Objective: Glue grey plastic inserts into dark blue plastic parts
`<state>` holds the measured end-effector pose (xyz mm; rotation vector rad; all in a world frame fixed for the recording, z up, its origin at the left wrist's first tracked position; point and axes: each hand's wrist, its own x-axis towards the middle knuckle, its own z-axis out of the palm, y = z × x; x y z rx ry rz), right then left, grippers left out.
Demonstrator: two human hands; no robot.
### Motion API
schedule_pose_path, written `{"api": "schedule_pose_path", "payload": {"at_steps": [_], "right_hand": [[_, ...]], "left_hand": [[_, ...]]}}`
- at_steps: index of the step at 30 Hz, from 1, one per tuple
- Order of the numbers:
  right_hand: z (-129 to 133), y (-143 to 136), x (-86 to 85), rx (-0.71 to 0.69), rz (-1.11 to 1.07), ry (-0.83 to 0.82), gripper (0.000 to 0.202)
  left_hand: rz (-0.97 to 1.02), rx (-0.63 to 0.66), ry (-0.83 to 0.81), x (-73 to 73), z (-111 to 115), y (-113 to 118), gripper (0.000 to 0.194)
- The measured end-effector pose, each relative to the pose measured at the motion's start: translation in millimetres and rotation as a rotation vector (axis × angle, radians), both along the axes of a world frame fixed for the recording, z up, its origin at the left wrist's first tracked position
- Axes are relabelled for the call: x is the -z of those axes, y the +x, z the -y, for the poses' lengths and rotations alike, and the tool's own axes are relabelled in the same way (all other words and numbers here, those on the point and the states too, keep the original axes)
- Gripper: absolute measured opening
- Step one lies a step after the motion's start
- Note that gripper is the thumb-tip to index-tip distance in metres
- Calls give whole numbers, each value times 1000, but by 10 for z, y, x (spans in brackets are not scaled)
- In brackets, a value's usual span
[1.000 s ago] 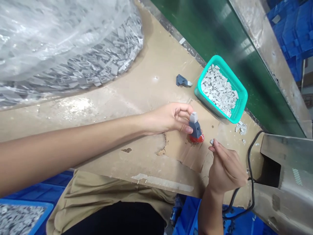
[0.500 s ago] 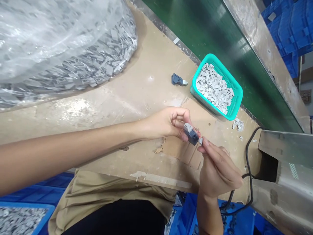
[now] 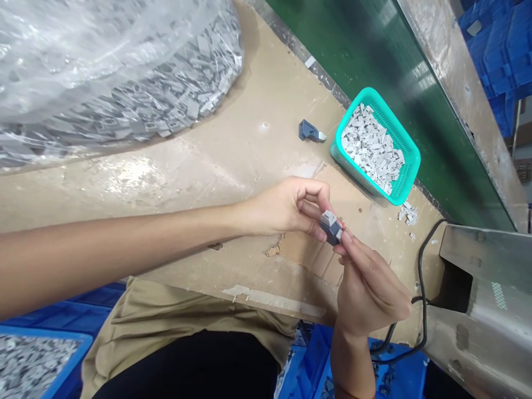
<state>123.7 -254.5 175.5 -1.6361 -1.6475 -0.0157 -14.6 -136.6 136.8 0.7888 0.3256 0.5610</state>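
Observation:
Between the thumb and fingers of my left hand (image 3: 301, 208) is a small dark grey plastic housing (image 3: 331, 231) with a light grey piece at its upper end. My right hand (image 3: 369, 277) pinches a small light grey plastic piece (image 3: 339, 235) against the housing's right side. The two hands almost meet at the housing. A bit of something red shows behind it, too small to make out. Another dark housing with a light grey tip (image 3: 310, 131) lies on the table beyond my left hand.
A turquoise basket (image 3: 338, 160) of small light grey pieces stands at the table's far edge, with several loose pieces (image 3: 409, 213) beside it. A big clear bag of grey parts (image 3: 166, 94) fills the left. A green conveyor (image 3: 332, 44), black cable (image 3: 421, 260) and metal housing (image 3: 477, 288) border the table.
My right hand has brought the small light grey piece up against the dark housing. The housing has turned a little in my left hand. The whole view has shifted slightly.

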Motion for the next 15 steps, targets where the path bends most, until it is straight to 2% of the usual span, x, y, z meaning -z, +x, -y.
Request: {"api": "schedule_pose_path", "payload": {"at_steps": [5, 10, 15], "right_hand": [[-1, -37, 34, -17, 86, 69, 35], [3, -49, 49, -106, 168, 95, 45], [31, -131, 79, -66, 169, 128, 47]], "left_hand": [[-15, -43, -23, 8, 19, -10, 36], [-15, -73, -14, 5, 37, -17, 34], [-4, -135, 12, -59, 96, -41, 31]]}}
